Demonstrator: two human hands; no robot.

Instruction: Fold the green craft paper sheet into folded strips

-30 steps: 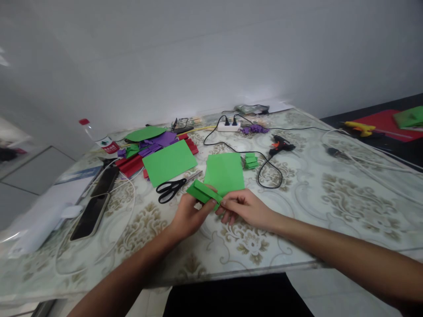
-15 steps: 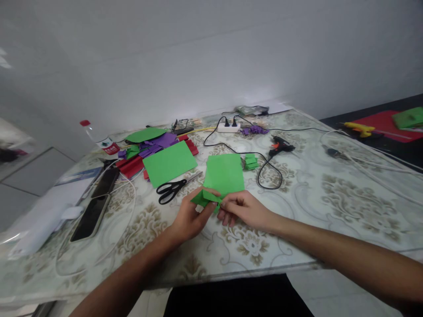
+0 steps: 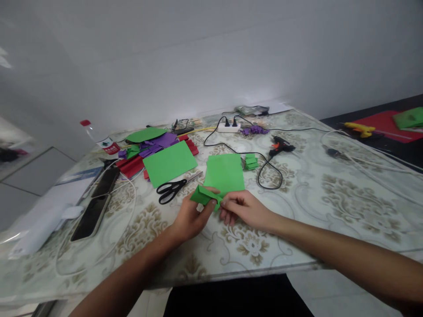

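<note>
A folded strip of green paper is held between my two hands, low over the table. My left hand grips its left part, thumb in front and fingers behind. With thumb and fingertips, my right hand pinches the strip's right end; part of that end is hidden by the fingers. Just beyond the hands lies a green paper sheet, with a small bundle of folded green paper at its right. Black-handled scissors rest to the left, below a second green sheet.
Purple and red paper pieces are piled at the back left, near a bottle and a phone. A glue gun with a looped black cord lies at the right, and a power strip at the back.
The strip's left end dipped and its fold turned, then lifted slightly again within my left hand. My right hand keeps its pinch in nearly the same place.
</note>
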